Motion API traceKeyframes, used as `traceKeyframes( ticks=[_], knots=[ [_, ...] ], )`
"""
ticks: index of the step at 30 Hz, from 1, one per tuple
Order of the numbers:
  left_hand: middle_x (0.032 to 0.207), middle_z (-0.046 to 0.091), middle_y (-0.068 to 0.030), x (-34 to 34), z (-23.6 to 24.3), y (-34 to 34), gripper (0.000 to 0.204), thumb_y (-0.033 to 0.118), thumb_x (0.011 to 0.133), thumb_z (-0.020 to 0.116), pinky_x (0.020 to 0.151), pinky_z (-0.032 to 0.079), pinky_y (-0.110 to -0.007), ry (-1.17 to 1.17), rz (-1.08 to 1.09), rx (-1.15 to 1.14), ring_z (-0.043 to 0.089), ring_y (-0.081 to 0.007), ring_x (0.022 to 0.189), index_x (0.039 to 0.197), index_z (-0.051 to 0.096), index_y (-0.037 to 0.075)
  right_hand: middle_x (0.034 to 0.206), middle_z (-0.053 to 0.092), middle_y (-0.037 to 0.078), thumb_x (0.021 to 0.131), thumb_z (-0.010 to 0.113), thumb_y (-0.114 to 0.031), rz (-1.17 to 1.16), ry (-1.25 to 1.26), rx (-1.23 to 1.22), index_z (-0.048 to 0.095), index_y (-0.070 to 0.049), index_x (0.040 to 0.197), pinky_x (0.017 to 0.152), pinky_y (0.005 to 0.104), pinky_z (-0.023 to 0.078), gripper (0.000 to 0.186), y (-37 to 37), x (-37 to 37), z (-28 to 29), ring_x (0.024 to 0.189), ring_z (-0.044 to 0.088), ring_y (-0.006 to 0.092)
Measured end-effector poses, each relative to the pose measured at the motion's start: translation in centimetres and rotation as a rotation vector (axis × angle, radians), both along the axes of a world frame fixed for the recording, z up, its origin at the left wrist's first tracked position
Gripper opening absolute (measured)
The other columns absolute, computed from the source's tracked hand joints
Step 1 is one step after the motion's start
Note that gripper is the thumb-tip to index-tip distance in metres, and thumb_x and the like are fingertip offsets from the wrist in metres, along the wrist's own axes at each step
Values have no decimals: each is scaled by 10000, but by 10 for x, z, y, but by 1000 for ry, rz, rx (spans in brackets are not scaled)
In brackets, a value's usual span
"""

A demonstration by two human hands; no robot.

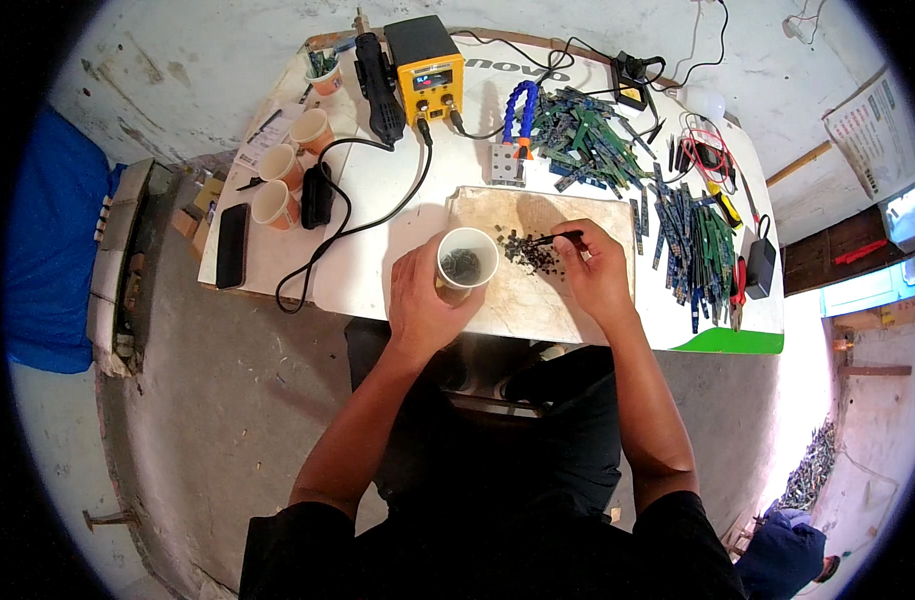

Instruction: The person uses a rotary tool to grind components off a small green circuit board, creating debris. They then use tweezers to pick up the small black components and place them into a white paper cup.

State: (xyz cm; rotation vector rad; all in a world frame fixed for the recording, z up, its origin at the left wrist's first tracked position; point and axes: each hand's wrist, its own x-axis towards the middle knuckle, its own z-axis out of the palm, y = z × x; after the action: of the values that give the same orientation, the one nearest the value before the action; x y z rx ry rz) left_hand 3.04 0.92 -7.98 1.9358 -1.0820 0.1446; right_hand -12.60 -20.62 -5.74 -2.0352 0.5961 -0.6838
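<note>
Head view, left hand [417, 300]: fingers curled round a white cup [485, 268], mouth up, dark bits inside; at board's left side.
Right hand [599, 270]: fingers pinched on a slim black tool [567, 236], its tip by the small dark chips [545, 260].
Board [582, 305]: pale, stained, near middle of bench [367, 270]; chips scattered on it between the hands.
Circuit strips: one heap [582, 130] far right of centre, another [699, 245] nearer, right.
Far left: yellow station [432, 92], paper cups [280, 167].
Near left: dark phone [232, 245].

The tabletop [365, 268] is bright; glare whitens the right; edges bend
</note>
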Motion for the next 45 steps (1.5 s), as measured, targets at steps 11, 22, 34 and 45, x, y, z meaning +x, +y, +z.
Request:
traceKeyframes(
  ticks=[11, 22, 34, 45],
  knots=[
    [1281, 709, -154, -1, 0, -3, 752, 254, 795, 921, 1101, 459, -505, -12, 8, -51, 662, -358, 1221, 1439, 583, 64, 956, 747, 72, 1050, 696, -27, -5, -10, -72, 724, 1, 1134, 790, 282, 551, 92, 4, 0, 10, 852, 688, 124],
    [1358, 688, -150, 1, -2, 0, 807, 238, 790, 946, 1086, 490, -507, -7, 0, -2, 633, -375, 1260, 1475, 564, 46, 994, 746, 88, 1040, 723, -35, 42, -78, -119, 723, 4, 1147, 814, 290, 549, 113, 15, 5, 39, 872, 681, 146],
    [1357, 692, -149, 1, -3, 0, 805, 223, 783, 948, 1080, 492, -498, -14, -10, -12, 639, -369, 1255, 1471, 567, 47, 1006, 728, 133, 1005, 730, -11, 43, 9, -80, 726, -20, 1108, 749, 335, 537, 103, 3, 4, 18, 804, 660, 236],
    [1341, 703, -145, 0, -2, 0, 805, 224, 776, 950, 1073, 504, -498, -30, 8, -24, 646, -369, 1245, 1467, 575, 50, 979, 731, 80, 1018, 717, 5, 53, 31, -105, 722, -7, 1107, 728, 296, 511, 89, 4, 4, 25, 791, 628, 158]
  ],
)
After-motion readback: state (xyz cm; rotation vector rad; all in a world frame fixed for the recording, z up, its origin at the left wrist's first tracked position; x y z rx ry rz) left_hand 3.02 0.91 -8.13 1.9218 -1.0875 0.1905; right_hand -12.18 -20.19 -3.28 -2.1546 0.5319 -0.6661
